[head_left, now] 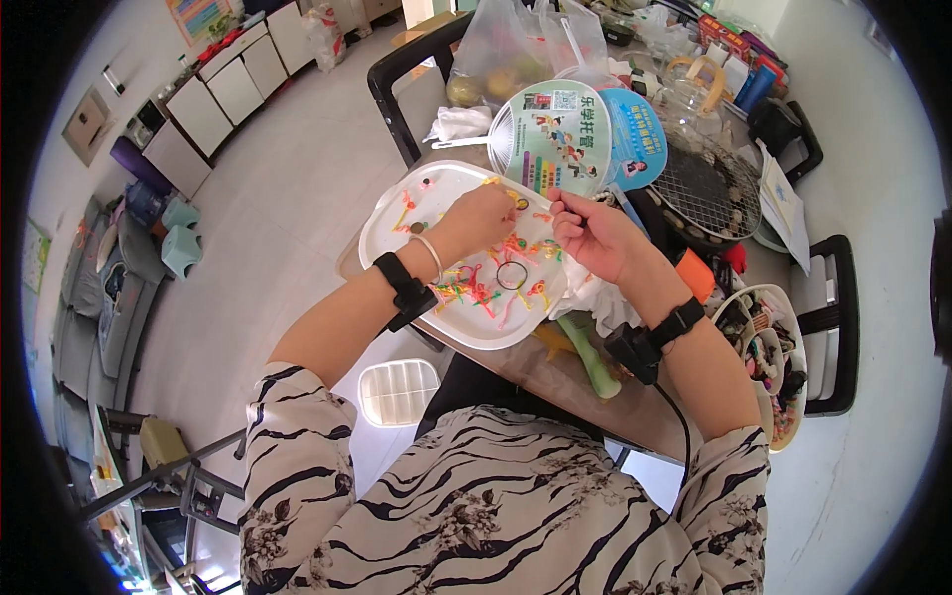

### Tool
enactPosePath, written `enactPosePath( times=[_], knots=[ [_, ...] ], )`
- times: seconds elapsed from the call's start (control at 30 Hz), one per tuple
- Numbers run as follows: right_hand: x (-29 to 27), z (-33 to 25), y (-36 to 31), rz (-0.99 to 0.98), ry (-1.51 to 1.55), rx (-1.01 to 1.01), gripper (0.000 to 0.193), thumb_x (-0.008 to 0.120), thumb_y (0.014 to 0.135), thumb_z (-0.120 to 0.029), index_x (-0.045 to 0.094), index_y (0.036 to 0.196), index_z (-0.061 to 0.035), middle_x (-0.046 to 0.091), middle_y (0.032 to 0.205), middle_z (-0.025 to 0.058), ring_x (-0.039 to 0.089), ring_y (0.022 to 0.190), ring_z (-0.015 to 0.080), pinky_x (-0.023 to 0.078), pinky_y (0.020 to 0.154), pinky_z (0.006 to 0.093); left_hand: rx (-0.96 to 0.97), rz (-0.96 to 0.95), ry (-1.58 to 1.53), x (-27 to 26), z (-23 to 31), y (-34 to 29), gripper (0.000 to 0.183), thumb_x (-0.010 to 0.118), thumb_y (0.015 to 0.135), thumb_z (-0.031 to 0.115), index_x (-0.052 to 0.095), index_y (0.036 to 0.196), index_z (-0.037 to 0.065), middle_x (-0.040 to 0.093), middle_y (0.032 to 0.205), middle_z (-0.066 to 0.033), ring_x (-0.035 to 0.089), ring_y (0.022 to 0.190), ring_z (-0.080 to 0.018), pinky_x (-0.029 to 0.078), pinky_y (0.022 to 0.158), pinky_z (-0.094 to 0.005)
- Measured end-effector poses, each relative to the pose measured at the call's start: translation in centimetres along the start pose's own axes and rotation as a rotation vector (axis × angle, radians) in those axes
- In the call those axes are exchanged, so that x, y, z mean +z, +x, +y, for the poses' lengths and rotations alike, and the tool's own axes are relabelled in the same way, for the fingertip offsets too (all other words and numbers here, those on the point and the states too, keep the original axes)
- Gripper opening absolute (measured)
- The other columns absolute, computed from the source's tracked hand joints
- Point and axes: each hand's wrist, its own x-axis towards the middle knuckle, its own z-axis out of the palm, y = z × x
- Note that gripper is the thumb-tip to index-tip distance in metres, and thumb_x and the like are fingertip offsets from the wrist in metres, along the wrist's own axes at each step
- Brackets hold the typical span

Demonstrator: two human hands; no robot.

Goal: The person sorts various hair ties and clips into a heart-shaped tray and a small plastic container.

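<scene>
A white tray [382,213] lies on the table before me, strewn with small colourful strips and beads [474,288] in pink, yellow, green and orange. A thin dark ring [512,276] rests among them. Over the tray's far part is my left hand [481,218], its fingers curled together and turned away, so what they hold is hidden. At the tray's right edge my right hand [598,236] is closed in a pinch, thumb against forefinger; whatever is between them is too small to name. Both hands are raised close to each other, a short gap apart.
Beyond the tray lie a green hand fan [550,139] and a blue fan [635,139]. A wire rack [704,178] and a basket of small items [783,397] stand to the right. White tissue [595,297] and a green tube-shaped thing [592,362] sit by the near edge.
</scene>
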Motion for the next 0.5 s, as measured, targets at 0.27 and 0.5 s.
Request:
enactPosePath(
  times=[0.27, 0.5],
  knots=[
    [-0.3, 0.5, 0.9, -0.047, -0.039, 0.003, 0.016, 0.05, 0.098, -0.008, 0.052, 0.109, 0.0041, 0.052, 0.086, 0.0049, 0.045, 0.066, 0.0074, 0.042, 0.055, 0.0182, -0.121, -0.051, -0.015, -1.4, 0.5, 0.2, 0.02, 0.068, 0.076, 0.021, 0.065, 0.082, 0.002, 0.065, 0.083, -0.0132, 0.063, 0.076, -0.0254, 0.05, 0.068, -0.0354],
    [0.7, 1.5, 1.7, -0.012, -0.146, 0.005, 0.014, 0.052, 0.097, -0.008, 0.053, 0.103, 0.0052, 0.054, 0.091, 0.0068, 0.052, 0.075, 0.0111, 0.05, 0.067, 0.0222, -0.215, -0.151, -0.573, -6.1, 1.1, 0.1, 0.021, 0.064, 0.088, 0.019, 0.067, 0.094, 0.0, 0.065, 0.085, -0.0016, 0.057, 0.078, -0.0089, 0.046, 0.073, -0.0246]
  ],
)
